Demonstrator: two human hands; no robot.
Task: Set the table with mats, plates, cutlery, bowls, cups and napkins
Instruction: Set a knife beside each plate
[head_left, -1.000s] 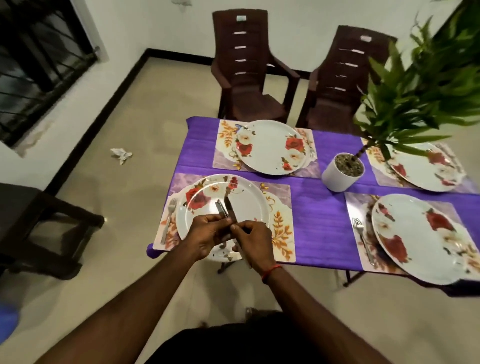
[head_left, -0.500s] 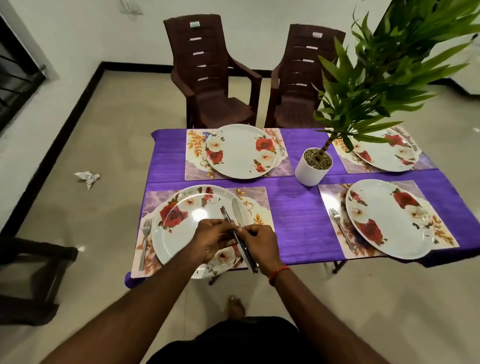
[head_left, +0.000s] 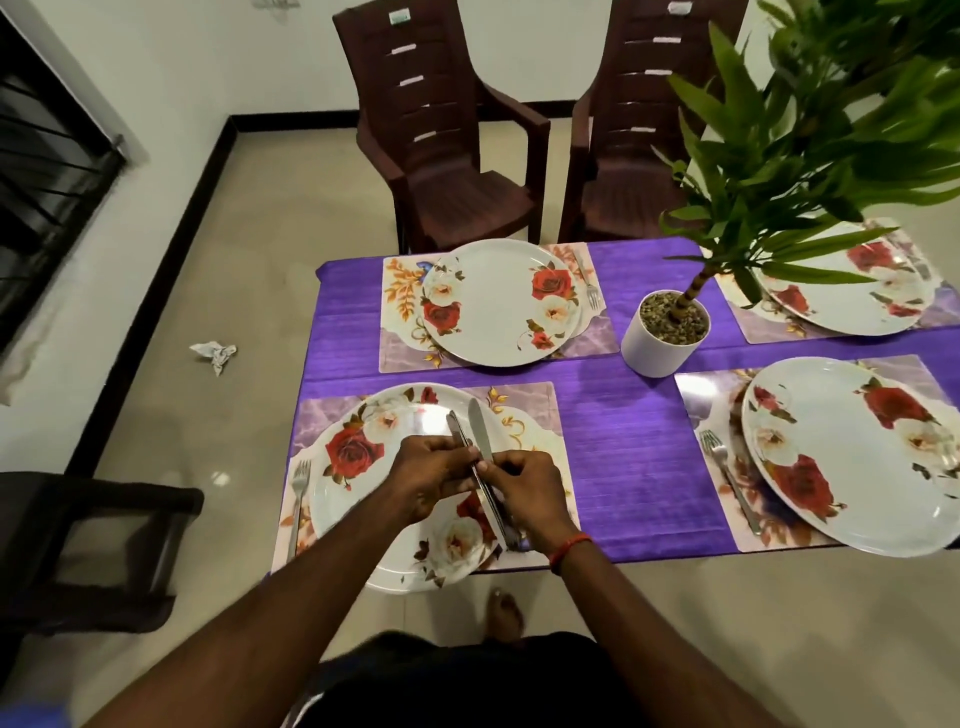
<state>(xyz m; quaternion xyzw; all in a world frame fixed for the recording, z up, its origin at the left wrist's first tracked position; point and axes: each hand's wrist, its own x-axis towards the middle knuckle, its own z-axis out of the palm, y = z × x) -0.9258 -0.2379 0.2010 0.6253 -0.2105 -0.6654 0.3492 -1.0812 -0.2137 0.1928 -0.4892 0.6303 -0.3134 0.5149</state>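
Both my hands meet over the near-left floral plate (head_left: 374, 447), which lies on a place mat (head_left: 530, 410). My left hand (head_left: 434, 478) and my right hand (head_left: 530, 491) together grip a small bundle of table knives (head_left: 480, 441); the blades stick up past my fingers and the handles run down under my right palm. A fork (head_left: 300, 493) lies on the mat left of this plate. Three more floral plates sit on mats: far left (head_left: 498, 301), near right (head_left: 852, 457), far right (head_left: 862, 291). Forks lie beside the near-right plate (head_left: 727, 483) and the far-left plate (head_left: 589, 286).
A potted plant in a white pot (head_left: 660, 343) stands mid-table on the purple cloth (head_left: 628, 447), its leaves overhanging the right side. Two brown chairs (head_left: 447, 150) stand behind the table. A dark chair (head_left: 88, 545) is at my left. Crumpled paper (head_left: 215, 353) lies on the floor.
My view has swung right and closer to the table. My hands stay together on the knives, which have shifted slightly in my grip; nothing was set down.
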